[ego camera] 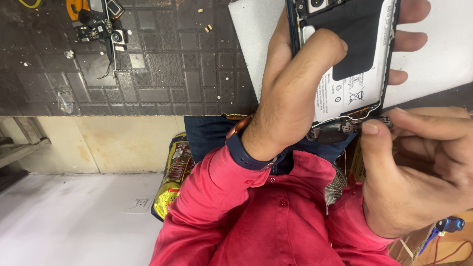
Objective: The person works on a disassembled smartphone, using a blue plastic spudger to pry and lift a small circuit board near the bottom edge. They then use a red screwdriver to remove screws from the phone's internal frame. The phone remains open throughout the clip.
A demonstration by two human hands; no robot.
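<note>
- Fingers of the left hand [290, 93] grasp an opened smartphone [352, 59], thumb pressed on its black battery; fingers of the right hand [419, 167] pinch a small part [382, 123] at the phone's 6 o'clock edge.
- One blue watch [249, 150] circles the left wrist.
- At 10 o'clock, one cluster of loose phone parts [101, 22] lies on the dark patterned counter [162, 69].
- One white foam sheet [251, 34] sits behind the phone.
</note>
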